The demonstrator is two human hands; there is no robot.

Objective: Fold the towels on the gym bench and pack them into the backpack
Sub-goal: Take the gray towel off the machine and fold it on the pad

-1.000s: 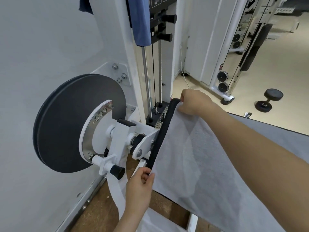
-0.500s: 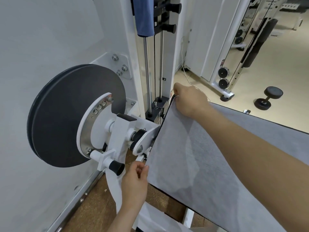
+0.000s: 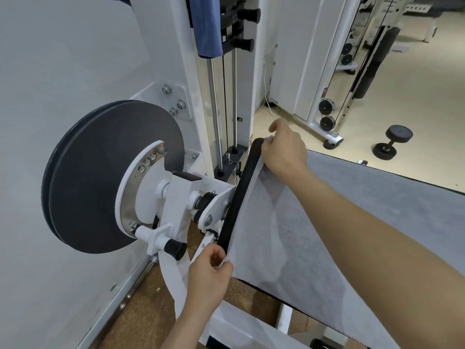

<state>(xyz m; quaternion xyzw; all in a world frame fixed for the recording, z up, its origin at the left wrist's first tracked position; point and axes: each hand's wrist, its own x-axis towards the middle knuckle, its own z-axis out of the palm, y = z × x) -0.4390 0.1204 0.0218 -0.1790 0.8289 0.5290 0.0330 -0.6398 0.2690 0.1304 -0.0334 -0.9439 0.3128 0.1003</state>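
towel [image 3: 314,235] | end edge near-to-far | left hand [image 3: 208,278], right hand [image 3: 284,152] pinch corners

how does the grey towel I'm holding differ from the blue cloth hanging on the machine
The grey towel is pale, spread wide and held at two corners by the left hand and right hand. The blue cloth is darker, narrow, and hangs untouched from the weight machine, higher up. Both are plain, unpatterned fabric.
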